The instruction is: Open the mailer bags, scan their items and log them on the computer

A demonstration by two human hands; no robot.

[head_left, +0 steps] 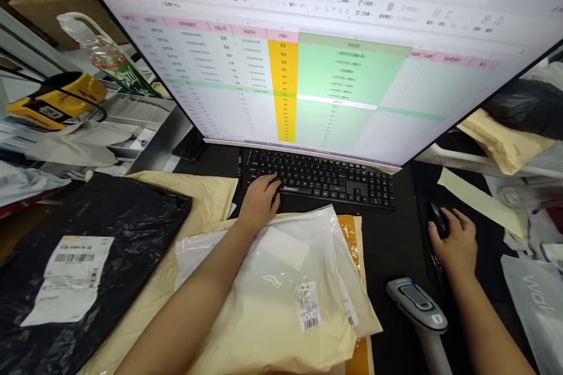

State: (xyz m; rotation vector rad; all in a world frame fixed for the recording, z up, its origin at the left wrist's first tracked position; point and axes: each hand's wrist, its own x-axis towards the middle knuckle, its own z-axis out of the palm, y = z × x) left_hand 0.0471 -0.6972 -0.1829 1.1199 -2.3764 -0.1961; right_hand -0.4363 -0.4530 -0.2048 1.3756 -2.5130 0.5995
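Observation:
My left hand (259, 199) rests on the left end of a black keyboard (325, 179), fingers curled loosely over the keys and holding nothing. Over a black mouse (438, 220) at the right lies my right hand (455, 241), fingers wrapped on it. My left forearm crosses a clear plastic mailer bag (281, 281) with a barcode label, stacked on tan envelopes (202, 193). A large monitor (308, 58) showing a spreadsheet stands just behind the keyboard.
A black poly bag (88, 258) with a white shipping label lies at the left. A grey handheld barcode scanner (417, 304) stands between my arms. A water bottle (101, 53) and a yellow tool (57, 99) sit at back left; packages (505, 135) pile up at the right.

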